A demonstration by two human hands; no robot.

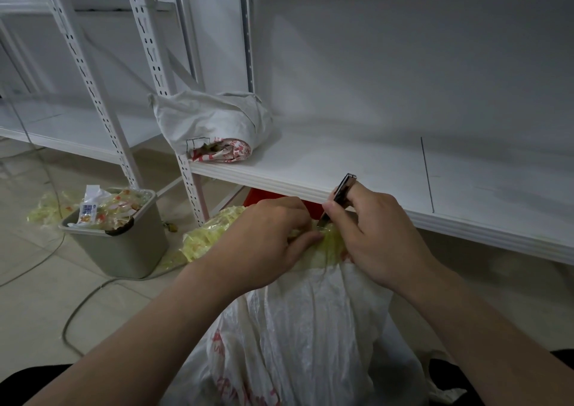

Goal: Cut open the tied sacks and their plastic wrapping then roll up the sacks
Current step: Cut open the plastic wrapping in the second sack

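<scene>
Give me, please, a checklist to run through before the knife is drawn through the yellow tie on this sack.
1. Knife firmly gripped in the right hand: ok.
2. Blade tip set on the yellow plastic tie: ok.
3. Left hand pinching the tie to steady it: ok.
4. Left fingers clear of the blade: not ok, they lie right beside the tip.
5. Sack standing upright: ok.
6. Room in the bin for offcuts: not ok, it is heaped to the rim.
</scene>
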